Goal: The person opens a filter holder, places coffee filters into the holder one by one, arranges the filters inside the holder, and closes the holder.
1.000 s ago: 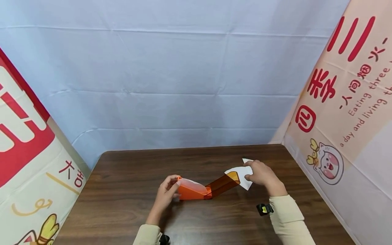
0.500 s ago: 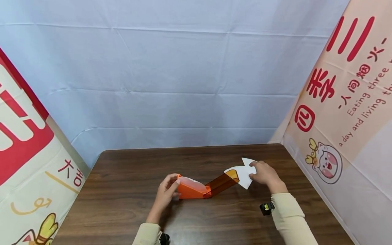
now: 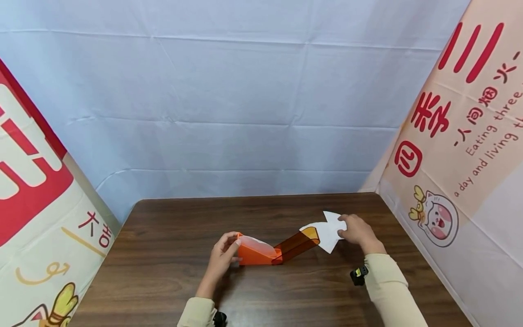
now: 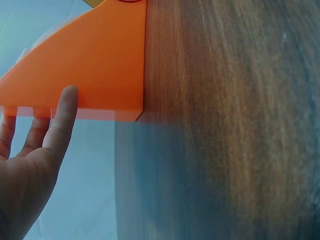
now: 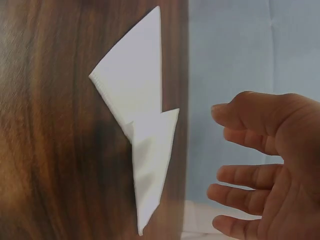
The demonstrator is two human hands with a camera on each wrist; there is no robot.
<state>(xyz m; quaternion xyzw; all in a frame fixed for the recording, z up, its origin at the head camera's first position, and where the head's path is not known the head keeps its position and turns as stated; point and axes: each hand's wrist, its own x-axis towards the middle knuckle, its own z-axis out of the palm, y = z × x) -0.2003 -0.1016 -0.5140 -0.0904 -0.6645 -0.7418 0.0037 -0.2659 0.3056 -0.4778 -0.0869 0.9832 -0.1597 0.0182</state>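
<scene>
An orange wedge-shaped box (image 3: pixel 256 258), its amber see-through lid (image 3: pixel 291 247) swung out to the right, stands mid-table. White sheets (image 3: pixel 261 245) show inside it. My left hand (image 3: pixel 221 256) grips its left end, with one digit on the near face and the other fingers behind in the left wrist view. White folded papers (image 3: pixel 330 232), resembling cone coffee filters, lie at the lid's far end; in the right wrist view one triangular paper (image 5: pixel 132 70) has a crimped edge. Beside them my right hand (image 3: pixel 360 232) has loosely bent fingers, and no paper shows between them in the right wrist view.
The dark wooden table (image 3: pixel 171 281) has its back edge along a pale cloth backdrop (image 3: pixel 229 100). Printed banners hang at the left (image 3: pixel 37 181) and right (image 3: pixel 461 118). Each wrist carries a small black camera, such as the right wrist camera (image 3: pixel 358 275).
My right hand has drawn slightly to the right, away from the white papers, and more of them shows. The left hand, box and lid keep their places.
</scene>
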